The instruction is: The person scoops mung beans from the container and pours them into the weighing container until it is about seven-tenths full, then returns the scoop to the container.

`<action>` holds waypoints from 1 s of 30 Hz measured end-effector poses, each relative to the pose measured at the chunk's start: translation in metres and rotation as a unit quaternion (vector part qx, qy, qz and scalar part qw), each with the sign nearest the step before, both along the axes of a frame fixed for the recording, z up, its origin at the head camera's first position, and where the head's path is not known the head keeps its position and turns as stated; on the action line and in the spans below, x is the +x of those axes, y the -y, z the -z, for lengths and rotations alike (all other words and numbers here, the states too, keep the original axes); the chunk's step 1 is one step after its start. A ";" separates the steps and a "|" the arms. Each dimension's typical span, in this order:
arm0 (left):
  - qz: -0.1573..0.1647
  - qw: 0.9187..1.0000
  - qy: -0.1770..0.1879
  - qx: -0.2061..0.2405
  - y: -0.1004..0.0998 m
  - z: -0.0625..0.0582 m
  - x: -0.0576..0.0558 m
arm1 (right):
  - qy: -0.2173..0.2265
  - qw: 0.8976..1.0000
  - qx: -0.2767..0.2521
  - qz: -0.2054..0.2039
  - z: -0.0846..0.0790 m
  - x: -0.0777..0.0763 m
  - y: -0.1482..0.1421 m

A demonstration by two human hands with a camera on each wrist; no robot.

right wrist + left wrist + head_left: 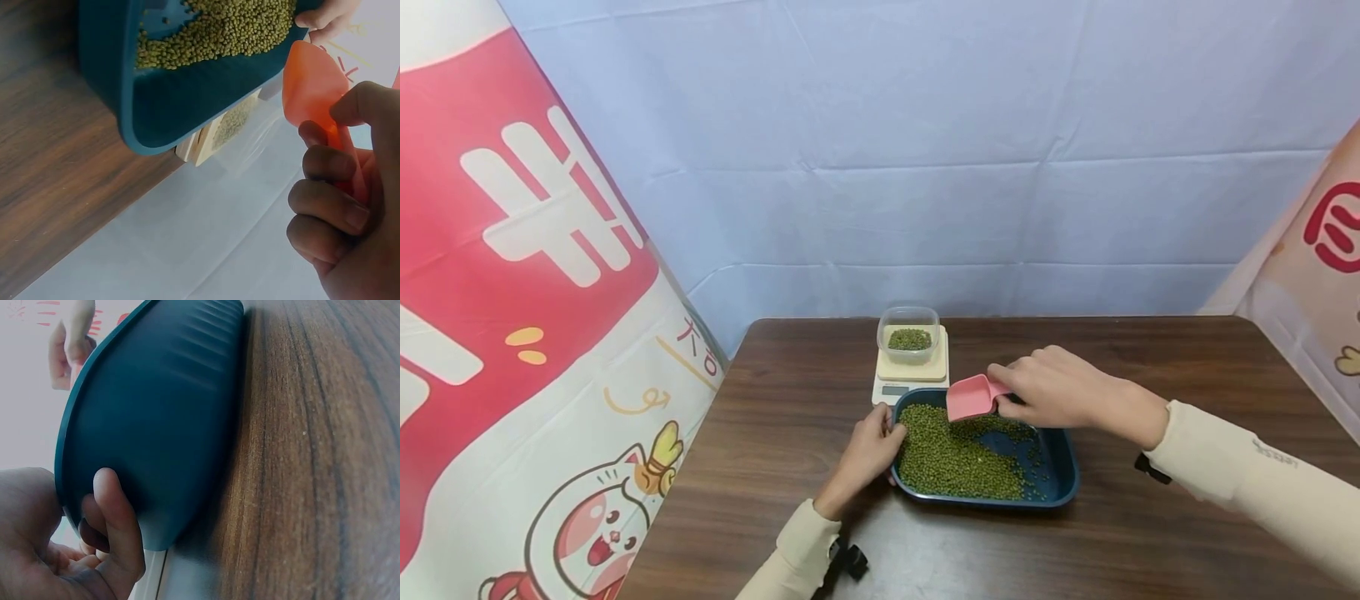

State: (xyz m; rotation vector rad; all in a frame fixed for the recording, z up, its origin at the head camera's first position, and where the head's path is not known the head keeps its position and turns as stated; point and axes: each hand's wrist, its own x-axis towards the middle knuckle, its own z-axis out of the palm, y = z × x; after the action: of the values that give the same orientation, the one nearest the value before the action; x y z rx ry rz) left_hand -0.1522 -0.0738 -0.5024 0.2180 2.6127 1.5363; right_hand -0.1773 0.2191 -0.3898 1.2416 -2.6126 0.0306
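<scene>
Only my left wrist view catches the ridged outer wall of this dark blue plastic tray (150,419); my left hand (872,446) is gripping its rim. The head view adds the display on the white-and-cream scale (898,369) behind. My right hand (1045,387), back upward, wraps fingers round the pink plastic scoop (972,398), above small green beans (951,467) in the tray.
</scene>
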 end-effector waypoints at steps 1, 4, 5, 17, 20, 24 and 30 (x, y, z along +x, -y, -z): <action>0.000 1.000 0.000 0.000 0.000 0.000 0.000 | 0.001 1.000 0.000 0.001 0.000 0.002 -0.002; 0.001 1.000 0.000 -0.001 0.000 0.000 0.000 | 0.005 1.000 0.005 0.005 0.001 0.007 -0.006; 0.002 1.000 0.000 -0.001 0.000 0.000 0.000 | 0.008 1.000 0.007 0.006 0.002 0.008 -0.008; 0.002 1.000 -0.001 0.001 0.001 0.000 0.000 | 0.014 1.000 0.016 0.020 0.010 0.022 -0.025; 0.001 1.000 -0.001 0.000 0.001 0.000 0.000 | 0.014 1.000 0.017 0.020 0.014 0.025 -0.029; 0.000 1.000 0.001 0.000 0.001 0.000 0.001 | 0.005 1.000 0.014 0.012 0.017 0.028 -0.032; 0.000 1.000 -0.004 -0.002 0.000 -0.001 0.000 | 0.013 1.000 0.016 0.015 0.019 0.031 -0.035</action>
State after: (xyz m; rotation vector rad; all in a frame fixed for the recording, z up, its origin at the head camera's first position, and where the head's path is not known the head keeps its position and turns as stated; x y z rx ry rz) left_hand -0.1519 -0.0739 -0.5019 0.2241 2.6222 1.5327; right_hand -0.1466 0.2545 -0.4090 1.2193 -2.6646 0.0003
